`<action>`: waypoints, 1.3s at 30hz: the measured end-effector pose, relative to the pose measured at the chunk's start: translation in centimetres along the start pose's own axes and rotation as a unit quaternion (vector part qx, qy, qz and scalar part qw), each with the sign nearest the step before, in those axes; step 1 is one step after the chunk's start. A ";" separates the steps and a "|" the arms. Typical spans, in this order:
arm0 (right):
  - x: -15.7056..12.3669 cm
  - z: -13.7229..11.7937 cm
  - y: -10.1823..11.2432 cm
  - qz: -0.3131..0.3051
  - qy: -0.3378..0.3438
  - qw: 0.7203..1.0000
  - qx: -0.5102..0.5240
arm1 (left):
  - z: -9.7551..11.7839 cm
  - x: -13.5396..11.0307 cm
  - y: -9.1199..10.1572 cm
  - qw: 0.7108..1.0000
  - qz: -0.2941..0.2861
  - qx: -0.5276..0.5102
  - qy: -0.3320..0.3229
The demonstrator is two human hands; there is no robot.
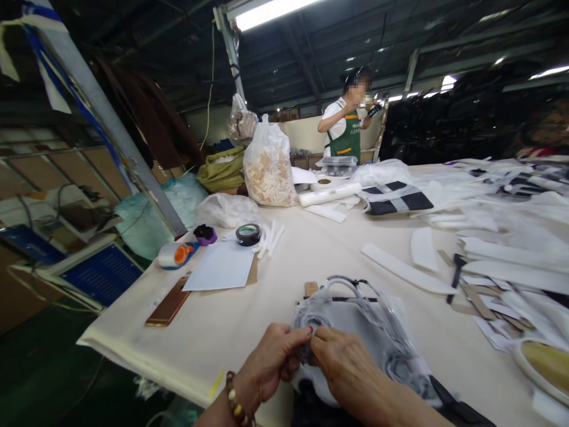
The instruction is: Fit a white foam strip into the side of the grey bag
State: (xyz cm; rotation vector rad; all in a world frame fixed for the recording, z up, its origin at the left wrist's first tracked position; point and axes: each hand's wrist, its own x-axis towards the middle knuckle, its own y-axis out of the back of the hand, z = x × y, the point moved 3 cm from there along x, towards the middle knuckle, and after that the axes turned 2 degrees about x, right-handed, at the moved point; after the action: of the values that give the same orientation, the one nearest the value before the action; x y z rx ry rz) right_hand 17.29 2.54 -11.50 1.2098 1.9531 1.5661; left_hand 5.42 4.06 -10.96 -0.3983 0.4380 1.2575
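A grey handbag with black edges lies on the table in front of me. Its looped handles are wrapped in clear plastic. At the bag's left side, my left hand is closed, thumb and fingers pinching the bunched plastic wrapping. My right hand pinches the same wrapping from the right, with its fingertips close to the left thumb. A small red spot shows between the fingertips; I cannot tell what it is. The part beneath the fingers is hidden. A black strap runs off toward the lower right.
Left of the bag are a phone, white sheets, a roll of black tape and a tape dispenser. Foam strips and scraps cover the right. Behind stands a filled plastic bag; a co-worker stands beyond.
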 end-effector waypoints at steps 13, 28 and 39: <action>0.6 -0.2 1.7 -0.100 -0.161 0.982 0.007 | -0.3 1.8 -1.2 0.999 0.038 0.018 -0.031; -0.2 1.1 2.5 -0.145 -0.134 0.980 0.037 | -8.5 -0.1 3.3 0.992 0.075 -0.049 0.087; -0.4 1.4 2.8 -0.131 -0.138 0.980 0.052 | -5.8 1.6 1.5 0.987 0.111 -0.114 -0.023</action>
State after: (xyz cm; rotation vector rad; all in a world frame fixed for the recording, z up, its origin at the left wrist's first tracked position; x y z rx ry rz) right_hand 19.65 3.14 -9.51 1.0885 1.9363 1.1148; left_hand 3.82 2.78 -16.84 -0.5236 0.3042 1.5383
